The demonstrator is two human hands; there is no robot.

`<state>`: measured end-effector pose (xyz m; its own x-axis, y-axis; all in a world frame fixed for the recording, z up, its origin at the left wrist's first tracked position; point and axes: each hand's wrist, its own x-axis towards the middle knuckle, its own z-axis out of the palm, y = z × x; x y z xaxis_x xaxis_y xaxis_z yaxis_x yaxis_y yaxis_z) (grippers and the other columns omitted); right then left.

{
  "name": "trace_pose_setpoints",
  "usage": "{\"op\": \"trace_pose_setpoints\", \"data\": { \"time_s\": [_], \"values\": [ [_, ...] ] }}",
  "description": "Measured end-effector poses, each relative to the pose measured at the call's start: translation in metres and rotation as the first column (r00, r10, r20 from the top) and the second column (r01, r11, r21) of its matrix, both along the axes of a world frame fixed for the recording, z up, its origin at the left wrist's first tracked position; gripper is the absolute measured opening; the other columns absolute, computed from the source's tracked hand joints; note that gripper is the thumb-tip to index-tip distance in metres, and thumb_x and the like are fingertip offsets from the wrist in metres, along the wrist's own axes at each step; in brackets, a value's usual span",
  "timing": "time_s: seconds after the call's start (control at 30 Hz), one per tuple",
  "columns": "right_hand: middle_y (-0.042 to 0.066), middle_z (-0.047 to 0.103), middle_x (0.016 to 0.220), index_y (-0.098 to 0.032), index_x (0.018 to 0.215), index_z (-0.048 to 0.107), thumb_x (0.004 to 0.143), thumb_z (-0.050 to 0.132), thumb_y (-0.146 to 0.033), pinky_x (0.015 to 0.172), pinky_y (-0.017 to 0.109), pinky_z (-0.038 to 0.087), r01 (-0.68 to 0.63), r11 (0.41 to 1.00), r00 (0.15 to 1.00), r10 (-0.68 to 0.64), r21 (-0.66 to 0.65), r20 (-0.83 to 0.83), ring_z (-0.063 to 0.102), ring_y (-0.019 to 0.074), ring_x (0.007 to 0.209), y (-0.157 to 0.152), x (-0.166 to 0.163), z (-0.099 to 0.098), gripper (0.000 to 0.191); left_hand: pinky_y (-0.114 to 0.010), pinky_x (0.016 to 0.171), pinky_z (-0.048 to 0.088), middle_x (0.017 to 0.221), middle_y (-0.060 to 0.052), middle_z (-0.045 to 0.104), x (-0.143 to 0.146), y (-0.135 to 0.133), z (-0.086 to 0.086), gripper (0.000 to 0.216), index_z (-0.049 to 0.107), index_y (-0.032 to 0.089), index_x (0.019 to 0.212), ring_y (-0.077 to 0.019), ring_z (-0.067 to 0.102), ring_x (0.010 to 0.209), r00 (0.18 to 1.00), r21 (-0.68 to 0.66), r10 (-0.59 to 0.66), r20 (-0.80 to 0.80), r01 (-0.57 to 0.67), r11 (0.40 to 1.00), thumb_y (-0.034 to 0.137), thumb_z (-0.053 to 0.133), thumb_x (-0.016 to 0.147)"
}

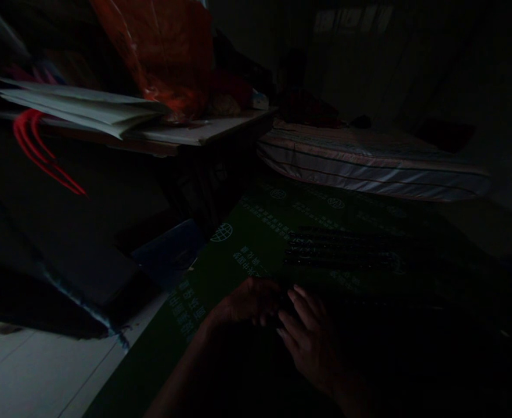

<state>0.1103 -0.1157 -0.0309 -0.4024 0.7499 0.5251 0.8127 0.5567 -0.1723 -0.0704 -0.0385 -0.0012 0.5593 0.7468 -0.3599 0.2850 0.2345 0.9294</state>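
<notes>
Left hand (251,299) is curled, right hand (312,342) with fingers parted; any pinch cannot be told. Slim strips (338,251) are laid on printed board (160,342); the crinkled bag (173,52) is stuffed indiscernibly.

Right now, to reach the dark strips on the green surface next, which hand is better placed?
Probably the right hand: the dark strips lie ahead of it and extend toward its side, while the left hand is farther left.

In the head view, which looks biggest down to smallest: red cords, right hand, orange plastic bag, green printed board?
Largest to smallest:
1. green printed board
2. orange plastic bag
3. right hand
4. red cords
</notes>
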Motion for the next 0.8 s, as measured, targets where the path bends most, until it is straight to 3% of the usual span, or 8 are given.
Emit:
{"op": "trace_pose_setpoints", "data": {
  "time_s": [0.5,0.8],
  "values": [
    [0.012,0.055,0.125,-0.021,0.098,0.061,0.085,0.056,-0.022,0.096,0.049,0.043,0.005,1.0,1.0,-0.005,0.007,-0.009,0.043,0.0287,0.124,-0.001,-0.001,-0.001,0.014,-0.018,0.04,0.038,0.064,0.002,0.063,-0.003,0.001,-0.01,0.04,0.057,0.013,0.103,-0.0086,0.055,0.045,0.998,-0.044,0.018,0.058,-0.016,0.999,0.029,0.064,0.067],
    [0.011,0.058,0.122,-0.021,0.1,0.062,0.087,0.05,-0.02,0.093,0.048,0.047,0.021,0.998,0.999,-0.018,0.06,-0.051,0.047,0.0284,0.121,-0.002,-0.002,0.0,0.018,-0.018,0.04,0.038,0.066,0.0,0.062,-0.002,0.002,0.0,0.035,0.058,0.012,0.099,-0.0089,0.055,0.046,0.999,-0.029,-0.027,0.041,0.028,0.999,0.03,0.062,0.069]
  ]
}}
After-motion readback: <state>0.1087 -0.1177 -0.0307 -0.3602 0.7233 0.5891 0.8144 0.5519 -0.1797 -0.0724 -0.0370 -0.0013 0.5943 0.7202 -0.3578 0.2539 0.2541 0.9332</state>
